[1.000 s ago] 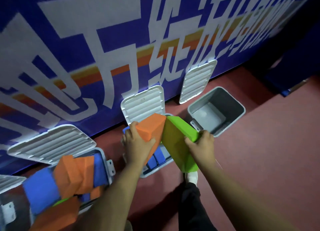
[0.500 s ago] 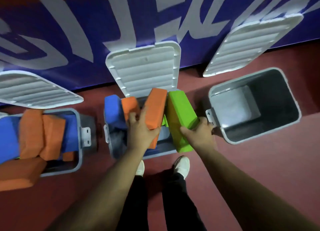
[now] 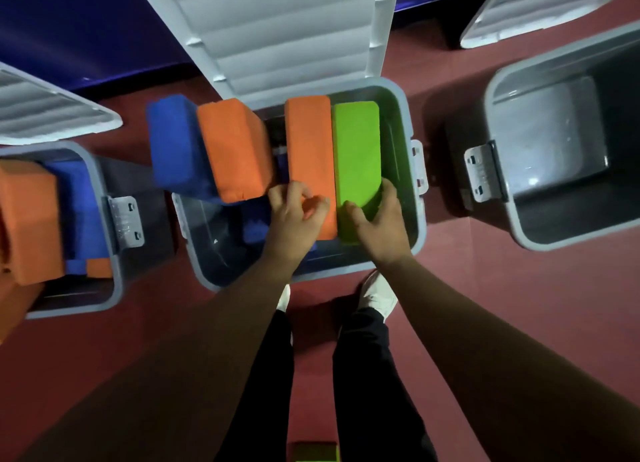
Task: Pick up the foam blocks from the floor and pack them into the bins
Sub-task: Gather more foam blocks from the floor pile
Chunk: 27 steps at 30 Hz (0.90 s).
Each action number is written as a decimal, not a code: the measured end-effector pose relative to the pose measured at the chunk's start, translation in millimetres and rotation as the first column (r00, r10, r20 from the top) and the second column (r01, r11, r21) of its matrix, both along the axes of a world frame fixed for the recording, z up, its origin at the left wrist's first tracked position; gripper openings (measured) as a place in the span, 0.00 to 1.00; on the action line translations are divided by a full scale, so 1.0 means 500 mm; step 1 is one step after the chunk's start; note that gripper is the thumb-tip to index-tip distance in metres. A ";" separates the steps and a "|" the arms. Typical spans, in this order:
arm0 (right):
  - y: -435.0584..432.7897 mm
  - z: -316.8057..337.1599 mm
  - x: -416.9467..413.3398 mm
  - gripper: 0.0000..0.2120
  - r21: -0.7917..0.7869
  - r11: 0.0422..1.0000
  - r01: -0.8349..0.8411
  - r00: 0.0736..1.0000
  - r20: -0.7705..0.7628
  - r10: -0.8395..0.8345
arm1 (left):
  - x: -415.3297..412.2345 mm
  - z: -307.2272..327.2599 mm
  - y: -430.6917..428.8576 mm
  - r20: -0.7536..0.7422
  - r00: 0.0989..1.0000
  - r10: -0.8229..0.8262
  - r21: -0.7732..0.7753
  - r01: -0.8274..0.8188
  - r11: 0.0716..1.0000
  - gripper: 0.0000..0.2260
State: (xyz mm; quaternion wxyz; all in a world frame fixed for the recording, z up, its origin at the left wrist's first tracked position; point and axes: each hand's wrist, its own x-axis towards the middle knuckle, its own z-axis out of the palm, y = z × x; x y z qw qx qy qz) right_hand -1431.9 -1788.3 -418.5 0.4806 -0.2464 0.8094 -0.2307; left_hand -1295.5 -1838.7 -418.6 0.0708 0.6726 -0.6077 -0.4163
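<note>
The person is standing over the middle bin (image 3: 419,229) at the centre of the frame and is lowering two foam blocks into it side by side. The left hand (image 3: 294,215) is gripping the near end of the orange block (image 3: 310,143), its fingers curled over the top edge. The right hand (image 3: 377,226) is holding the near end of the green block (image 3: 356,146), with thumb and fingers wrapped round its two sides. The two blocks are standing on edge and touching each other, filling the right half of the bin under its raised lid (image 3: 277,28).

The step in hand appears to be the packing itself: seating this pair. At the bin's upper left, a second orange block (image 3: 232,150) and a blue block (image 3: 173,143) are tilting out over the rim. The next move probably calls for pressing the held pair down flush, letting go, then straightening the leaning ones. The right bin (image 3: 512,226) is holding no blocks, and another green block (image 3: 313,453) is lying on the floor at the bottom edge, awaiting pickup.
</note>
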 end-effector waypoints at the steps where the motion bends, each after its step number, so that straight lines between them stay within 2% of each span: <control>1: -0.001 -0.010 -0.003 0.41 0.008 1.000 -0.003 1.000 0.002 0.003 | 0.001 -0.008 -0.001 -0.001 1.000 0.004 -0.015 -0.004 1.000 0.15; 5: 0.004 -0.029 -0.014 0.38 0.021 0.995 -0.102 0.995 -0.011 0.102 | 0.014 -0.019 -0.019 -0.010 1.000 -0.006 0.016 0.006 1.000 0.24; 9: 0.003 0.002 -0.031 0.38 0.092 0.983 -0.158 0.983 -0.077 0.165 | 0.028 0.012 -0.041 0.072 0.995 -0.073 0.078 0.067 0.995 0.21; 12: -0.020 0.097 -0.067 0.33 0.074 0.978 -0.196 0.965 -0.161 0.205 | 0.020 0.103 -0.084 0.120 0.987 -0.110 0.057 0.104 0.993 0.18; 15: -0.050 0.248 -0.116 0.29 0.037 0.967 -0.251 0.939 -0.234 0.252 | -0.003 0.258 -0.144 0.133 0.979 -0.152 0.036 0.148 0.988 0.16; 18: -0.087 0.446 -0.165 0.29 -0.003 0.971 -0.240 0.926 -0.300 0.228 | -0.027 0.454 -0.204 0.093 0.985 -0.143 -0.110 0.152 0.982 0.14; 21: -0.109 0.670 -0.198 0.33 -0.050 0.966 -0.255 0.900 -0.376 0.219 | -0.041 0.687 -0.254 0.020 0.989 -0.145 -0.189 0.147 0.971 0.13; 27: -0.113 1.076 -0.218 0.29 -0.216 0.942 -0.257 0.864 -0.488 0.124 | -0.046 1.118 -0.287 -0.022 0.983 -0.181 -0.430 0.155 0.890 0.13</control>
